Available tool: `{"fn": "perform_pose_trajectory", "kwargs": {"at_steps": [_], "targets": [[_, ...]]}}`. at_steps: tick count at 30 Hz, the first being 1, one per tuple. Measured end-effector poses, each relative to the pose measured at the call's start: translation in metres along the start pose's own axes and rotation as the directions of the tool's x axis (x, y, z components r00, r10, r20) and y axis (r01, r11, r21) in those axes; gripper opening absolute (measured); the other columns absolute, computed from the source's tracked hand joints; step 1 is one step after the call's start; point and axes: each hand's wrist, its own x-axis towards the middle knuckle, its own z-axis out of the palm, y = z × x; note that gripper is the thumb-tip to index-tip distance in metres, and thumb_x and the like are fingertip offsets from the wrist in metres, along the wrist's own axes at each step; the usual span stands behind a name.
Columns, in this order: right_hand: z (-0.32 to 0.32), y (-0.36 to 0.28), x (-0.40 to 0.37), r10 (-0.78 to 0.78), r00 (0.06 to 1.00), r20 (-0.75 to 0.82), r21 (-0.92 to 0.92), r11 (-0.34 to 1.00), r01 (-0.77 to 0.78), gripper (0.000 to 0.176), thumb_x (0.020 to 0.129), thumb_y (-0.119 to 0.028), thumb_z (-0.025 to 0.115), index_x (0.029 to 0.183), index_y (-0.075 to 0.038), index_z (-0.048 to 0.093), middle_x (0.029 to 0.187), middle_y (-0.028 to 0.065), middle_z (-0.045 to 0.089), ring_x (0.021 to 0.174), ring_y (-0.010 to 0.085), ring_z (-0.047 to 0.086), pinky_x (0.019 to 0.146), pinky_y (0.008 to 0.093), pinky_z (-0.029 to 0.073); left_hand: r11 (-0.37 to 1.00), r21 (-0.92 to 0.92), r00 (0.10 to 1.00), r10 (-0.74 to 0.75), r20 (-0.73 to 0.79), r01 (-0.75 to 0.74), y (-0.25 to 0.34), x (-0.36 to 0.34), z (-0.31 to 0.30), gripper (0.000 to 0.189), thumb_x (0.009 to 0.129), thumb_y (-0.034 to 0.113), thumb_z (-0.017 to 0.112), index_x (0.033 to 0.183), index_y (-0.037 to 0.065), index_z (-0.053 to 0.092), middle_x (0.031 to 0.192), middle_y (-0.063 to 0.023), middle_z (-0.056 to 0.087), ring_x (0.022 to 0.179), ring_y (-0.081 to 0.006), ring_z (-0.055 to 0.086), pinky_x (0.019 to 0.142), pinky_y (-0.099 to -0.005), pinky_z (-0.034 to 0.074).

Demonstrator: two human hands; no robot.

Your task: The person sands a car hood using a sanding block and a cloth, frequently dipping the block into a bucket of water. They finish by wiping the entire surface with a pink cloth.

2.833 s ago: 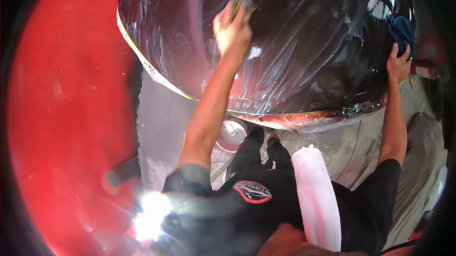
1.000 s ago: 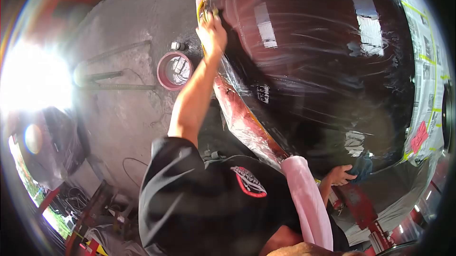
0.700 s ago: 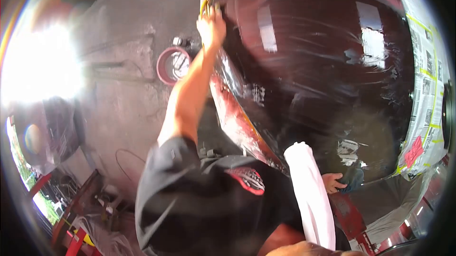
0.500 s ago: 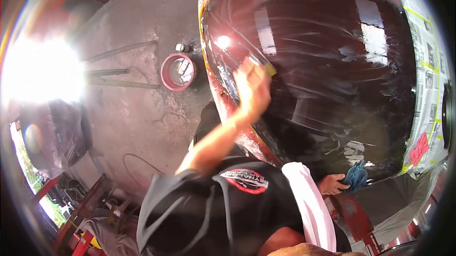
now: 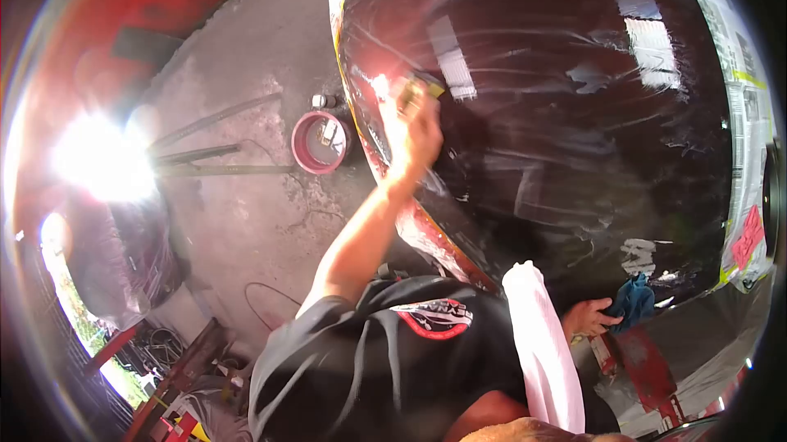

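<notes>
My left hand (image 5: 416, 134) is closed over a small sanding block (image 5: 430, 87) with a yellow edge, partly covered by my fingers. The block presses on the left part of a dark, glossy car panel (image 5: 566, 147), which is wet and streaked. Low on the right, at the panel's near edge, my right hand (image 5: 592, 319) grips a crumpled blue cloth (image 5: 632, 303). Light glare sits beside my left fingers and blurs them a little.
A pink bucket (image 5: 298, 147) of water stands on the concrete floor, a small container (image 5: 324, 101) beside it. A bright work lamp (image 5: 105, 157) is at left. Newspaper masking (image 5: 738, 130) with yellow tape borders the panel; a pink cloth (image 5: 748, 237) lies there. A white towel (image 5: 541, 344) hangs over my shoulder.
My left hand has moved with the sanding block up and left over the panel. The right hand still holds the blue cloth. The whole view has shifted slightly.
</notes>
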Motion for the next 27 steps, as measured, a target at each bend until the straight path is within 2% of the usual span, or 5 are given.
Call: {"fn": "perform_pose_trajectory", "kwargs": {"at_steps": [6, 9, 19, 21, 27], "targets": [[-0.006, 0.008, 0.0, 0.037, 0.999, 0.009, -0.026, 0.999, -0.036, 0.068, 0.1, -0.05, 0.054, 0.147, -0.004, 0.039, 0.13, 0.0358, 0.051, 0.11, 0.0524, 0.056, 0.087, 0.0597, 0.048, 0.942, -0.189, 0.959, -0.283, -0.004, 0.277, -0.09, 0.129, 0.043, 0.032, 0.094, 0.02, 0.059, 0.077, -0.007, 0.064, 0.063, -0.0255, 0.061, 0.056, -0.0377, 0.063, 0.052, -0.0437, 0.046], [0.0, 0.013, 0.001, 0.023, 1.0, 0.019, -0.033, 0.999, -0.023, 0.067, 0.1, -0.048, 0.056, 0.146, -0.002, 0.04, 0.129, 0.036, 0.051, 0.108, 0.0526, 0.058, 0.085, 0.0593, 0.049, 0.988, -0.14, 0.997, -0.069, -0.026, 0.065, 0.044, 0.02, -0.014, 0.043, 0.086, 0.008, 0.069, 0.129, 0.003, 0.067, 0.141, -0.028, 0.051, 0.132, -0.046, 0.045, 0.112, -0.0545, 0.032], [-0.01, 0.007, -0.001, 0.127, 0.985, 0.116, 0.04, 0.99, -0.133, 0.077, 0.097, -0.063, 0.048, 0.156, -0.016, 0.03, 0.121, 0.0354, 0.053, 0.113, 0.0524, 0.054, 0.099, 0.0595, 0.041, 0.886, -0.064, 0.855, -0.421, 0.303, 0.459, -0.042, 0.142, 0.036, 0.033, 0.09, 0.027, 0.066, 0.086, -0.006, 0.071, 0.105, -0.0262, 0.068, 0.089, -0.0388, 0.067, 0.074, -0.0477, 0.05], [-0.011, 0.006, 0.002, 0.111, 0.987, 0.119, 0.055, 0.992, -0.118, 0.078, 0.097, -0.063, 0.048, 0.156, -0.015, 0.029, 0.124, 0.0357, 0.051, 0.115, 0.0525, 0.053, 0.1, 0.0593, 0.04, 0.976, -0.094, 0.964, 0.174, -0.201, -0.196, 0.038, 0.054, 0.015, 0.017, 0.087, 0.008, 0.066, 0.099, 0.003, 0.076, 0.112, -0.0234, 0.066, 0.097, -0.0385, 0.065, 0.085, -0.0499, 0.051], [-0.021, 0.003, -0.005, 0.034, 0.999, 0.033, 0.039, 0.999, -0.035, 0.076, 0.097, -0.061, 0.051, 0.154, -0.014, 0.032, 0.122, 0.0361, 0.052, 0.111, 0.0531, 0.055, 0.095, 0.0597, 0.044, 0.995, -0.091, 0.998, 0.036, -0.047, -0.04, -0.026, 0.121, 0.06, 0.029, 0.094, 0.024, 0.065, 0.105, -0.001, 0.073, 0.102, -0.0245, 0.068, 0.089, -0.0389, 0.066, 0.078, -0.049, 0.051]]}}
